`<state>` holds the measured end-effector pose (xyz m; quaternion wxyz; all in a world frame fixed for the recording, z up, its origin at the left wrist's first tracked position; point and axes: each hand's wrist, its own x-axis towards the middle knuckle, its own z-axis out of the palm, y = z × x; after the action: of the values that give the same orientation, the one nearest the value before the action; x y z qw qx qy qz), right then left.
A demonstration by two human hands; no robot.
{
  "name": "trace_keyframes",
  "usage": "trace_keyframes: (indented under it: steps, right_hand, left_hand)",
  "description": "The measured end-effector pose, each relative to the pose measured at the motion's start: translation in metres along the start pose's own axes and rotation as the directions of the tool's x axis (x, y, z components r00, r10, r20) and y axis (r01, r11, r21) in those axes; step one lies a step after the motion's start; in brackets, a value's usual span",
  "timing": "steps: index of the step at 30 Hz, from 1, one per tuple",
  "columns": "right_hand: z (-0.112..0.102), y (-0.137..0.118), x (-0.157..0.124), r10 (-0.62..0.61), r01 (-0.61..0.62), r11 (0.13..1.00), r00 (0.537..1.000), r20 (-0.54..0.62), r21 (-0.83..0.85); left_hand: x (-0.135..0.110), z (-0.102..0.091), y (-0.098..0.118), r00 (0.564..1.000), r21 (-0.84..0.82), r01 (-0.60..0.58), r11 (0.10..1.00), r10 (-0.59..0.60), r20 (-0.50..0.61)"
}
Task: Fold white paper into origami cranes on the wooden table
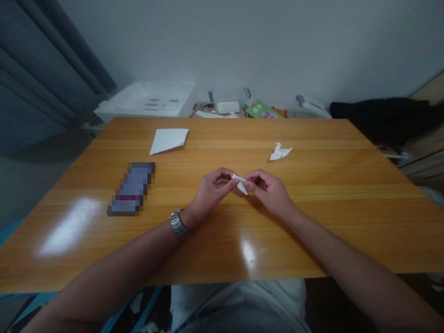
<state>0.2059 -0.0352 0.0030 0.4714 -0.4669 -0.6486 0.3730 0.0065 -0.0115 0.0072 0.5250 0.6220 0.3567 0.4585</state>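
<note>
A small piece of folded white paper (242, 187) is held between my two hands, just above the middle of the table. My left hand (215, 186), with a metal watch (179, 224) on its wrist, pinches the paper's left end between thumb and fingers. On the other side, my right hand (266, 187) grips the right edge in a similar pinch. Fingers cover part of the paper, so its full shape is hidden. Beyond my right hand stands a finished-looking white origami bird (280, 152). A stack of white paper sheets (169, 140) lies at the back left.
The glossy wooden table (222, 240) spans the view. A pixelated phone-like object (132, 188) lies to the left. Behind the far edge are a white tray-like box (149, 99), a green booklet (263, 110) and assorted clutter. Dark cloth (381, 113) lies at the right.
</note>
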Motion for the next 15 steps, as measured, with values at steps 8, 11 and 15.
trace_keyframes:
  steps: [8, 11, 15]
  right_hand:
    - [-0.0001, -0.0027, -0.0004, 0.001, -0.002, 1.0, 0.998, 0.06, 0.011]
    - [-0.0007, -0.0035, -0.0002, 0.004, -0.005, 1.0, 0.997, 0.074, 0.012]
    - [-0.0014, -0.002, 0.0003, 0.027, -0.029, 0.999, 0.995, 0.091, 0.024]
  left_hand:
    - [-0.0001, 0.0011, -0.001, 0.999, -0.011, -0.011, 1.0, 0.01, -0.032]
    - [0.0001, 0.001, -0.0022, 1.0, -0.014, -0.008, 1.0, 0.007, -0.024]
    - [0.0003, 0.0004, -0.0008, 1.0, -0.02, 0.012, 1.0, -0.012, -0.024]
